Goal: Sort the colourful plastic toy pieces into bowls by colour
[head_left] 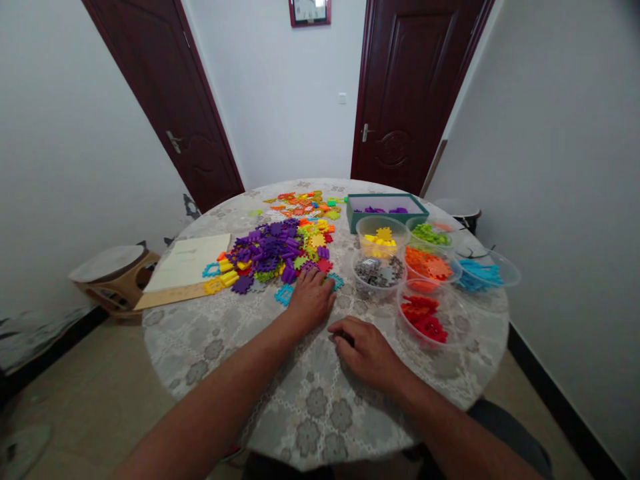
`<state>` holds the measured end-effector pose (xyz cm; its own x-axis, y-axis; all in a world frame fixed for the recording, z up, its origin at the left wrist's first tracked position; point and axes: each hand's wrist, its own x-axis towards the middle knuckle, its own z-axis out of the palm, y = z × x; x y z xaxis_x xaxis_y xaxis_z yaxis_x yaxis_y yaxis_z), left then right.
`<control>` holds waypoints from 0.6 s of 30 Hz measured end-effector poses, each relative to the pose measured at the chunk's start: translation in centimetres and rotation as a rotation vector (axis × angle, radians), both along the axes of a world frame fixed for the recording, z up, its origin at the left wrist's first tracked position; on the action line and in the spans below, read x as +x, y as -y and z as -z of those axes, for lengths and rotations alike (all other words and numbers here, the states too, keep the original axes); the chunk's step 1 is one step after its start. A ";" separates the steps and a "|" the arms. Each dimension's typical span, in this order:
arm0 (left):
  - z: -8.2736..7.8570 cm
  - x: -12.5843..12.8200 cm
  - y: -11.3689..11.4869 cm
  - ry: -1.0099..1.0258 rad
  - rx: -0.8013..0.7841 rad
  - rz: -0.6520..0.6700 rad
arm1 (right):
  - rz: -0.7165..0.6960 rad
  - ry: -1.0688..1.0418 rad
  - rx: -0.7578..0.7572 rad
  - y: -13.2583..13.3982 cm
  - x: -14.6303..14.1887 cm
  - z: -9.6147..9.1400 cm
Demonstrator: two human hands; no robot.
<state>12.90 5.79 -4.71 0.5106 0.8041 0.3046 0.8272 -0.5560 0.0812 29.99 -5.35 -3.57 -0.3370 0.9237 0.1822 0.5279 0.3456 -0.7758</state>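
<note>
My left hand (313,297) reaches over the near right edge of a pile of plastic interlocking pieces (270,247), fingers stretched and apart. Its fingertips touch or hover over red and green pieces; exact contact cannot be made out. A blue square piece (285,295) lies just left of the hand, and a blue-green one (338,281) shows to its right. My right hand (369,350) rests on the tablecloth, fingers loosely curled, with nothing visible in it. Nearest to it is a clear tub (457,333) of red pieces (425,319).
Clear tubs hold grey (379,272), yellow (381,241), orange (428,264), green (430,233) and blue pieces (480,274). Behind them stands a green box (387,219) with purple pieces. More flat pieces (305,203) lie at the back; an open booklet (193,260) lies left.
</note>
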 end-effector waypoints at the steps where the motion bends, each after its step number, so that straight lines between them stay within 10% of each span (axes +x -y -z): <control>1: -0.1 -0.3 0.6 -0.001 -0.015 0.025 | -0.002 -0.002 0.004 0.0 0.0 0.0; 9: -1.3 -3.3 6.0 0.090 -0.173 0.190 | -0.011 -0.045 -0.008 -0.2 0.4 0.2; 18: 0.3 -6.1 7.2 0.231 -0.177 0.015 | 0.059 0.117 0.066 -1.9 1.0 -0.4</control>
